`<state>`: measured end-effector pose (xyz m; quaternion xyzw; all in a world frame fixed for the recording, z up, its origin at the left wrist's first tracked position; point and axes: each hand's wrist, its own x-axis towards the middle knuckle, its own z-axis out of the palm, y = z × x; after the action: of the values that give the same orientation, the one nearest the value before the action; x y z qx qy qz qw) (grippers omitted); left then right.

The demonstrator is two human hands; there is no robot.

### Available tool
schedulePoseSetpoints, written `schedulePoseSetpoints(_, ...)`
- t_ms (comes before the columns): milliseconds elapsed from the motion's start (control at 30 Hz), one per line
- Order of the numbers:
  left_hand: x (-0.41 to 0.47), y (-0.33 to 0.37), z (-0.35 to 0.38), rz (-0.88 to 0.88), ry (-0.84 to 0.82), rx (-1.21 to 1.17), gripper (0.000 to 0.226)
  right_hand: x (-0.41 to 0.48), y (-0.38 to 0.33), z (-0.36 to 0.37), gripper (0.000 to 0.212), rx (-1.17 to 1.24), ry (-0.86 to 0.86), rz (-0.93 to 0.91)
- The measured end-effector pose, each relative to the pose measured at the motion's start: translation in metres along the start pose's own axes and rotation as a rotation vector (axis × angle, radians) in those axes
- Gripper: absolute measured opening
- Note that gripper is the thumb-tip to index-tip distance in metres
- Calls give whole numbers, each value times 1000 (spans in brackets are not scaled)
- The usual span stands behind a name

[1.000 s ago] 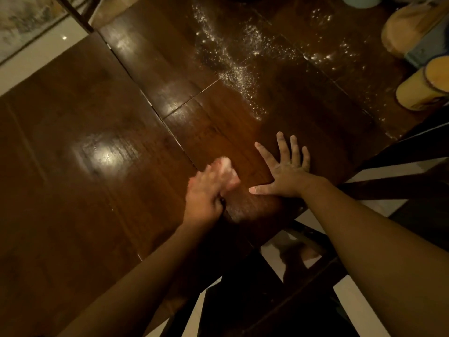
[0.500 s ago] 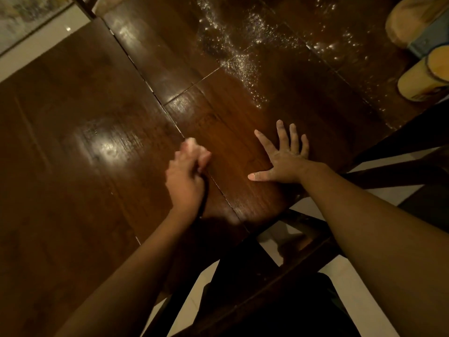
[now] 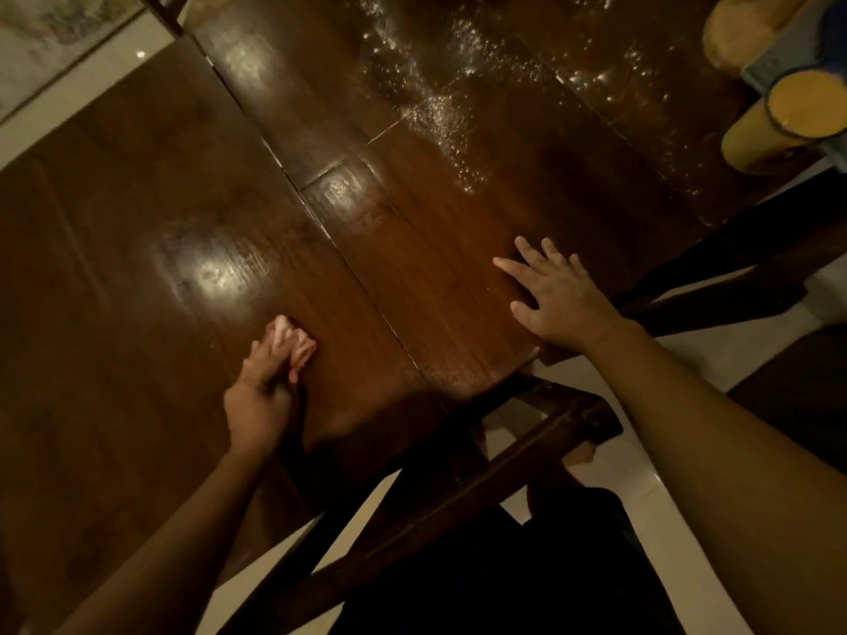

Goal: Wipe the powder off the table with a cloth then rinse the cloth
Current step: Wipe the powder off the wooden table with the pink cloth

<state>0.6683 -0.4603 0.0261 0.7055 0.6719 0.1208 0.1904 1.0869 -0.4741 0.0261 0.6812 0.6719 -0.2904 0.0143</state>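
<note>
**Cloth swept left, away from the powder**

The left hand (image 3: 268, 382) has its fingers curled tight round a small pale pink cloth (image 3: 293, 339), bunched into a wad that pokes out past the fingertips and presses on the tabletop (image 3: 114, 268). A second ago that wad was just beside the right hand; since then it has slid leftward across the seam (image 3: 353, 268) between the planks and now sits on the left plank, well apart from the other hand. The right hand (image 3: 557, 291) has stayed put near the tabletop's corner, palm down, fingers spread and flat on the wood, holding nothing. It looks to be bracing the body.

The stroke seems to be covering wood that shows no white grains. The powder (image 3: 440, 107) lies scattered in streaks on the far side, well apart from the cloth, so most of the wiping appears undone, and the rinse with it. Two yellow cylinders (image 3: 779, 121) stand at the far right edge, and a dark chair (image 3: 458, 474) sits below the near edge.
</note>
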Motion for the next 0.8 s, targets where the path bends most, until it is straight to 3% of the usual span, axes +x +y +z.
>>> schedulePoseSetpoints(67,-12,17,11,-135,61,63,61,0,-6,5,70,-5,17,17)
schedulePoseSetpoints(133,-24,49,31,-87,-23,73,62,0,-8,9,69,-14,27,23)
schedulePoseSetpoints(267,-41,120,60,402,-667,283,53,0,-5,10,69,-10,21,7)
schedulePoseSetpoints(333,-49,129,65,721,-679,166,66,-1,-2,8,69,-8,17,-10)
schedulePoseSetpoints(400,-37,123,83,853,-695,195,65,-2,2,4,68,5,11,-33)
schedulePoseSetpoints(500,3,104,89,509,-600,194,44,-4,7,-2,67,25,6,-55)
schedulePoseSetpoints(633,29,28,25,217,-151,78,53,-1,-2,-4,69,-19,-35,-44)
schedulePoseSetpoints(800,17,-32,-23,-85,77,104,51,17,-31,-11,65,-76,-117,-158)
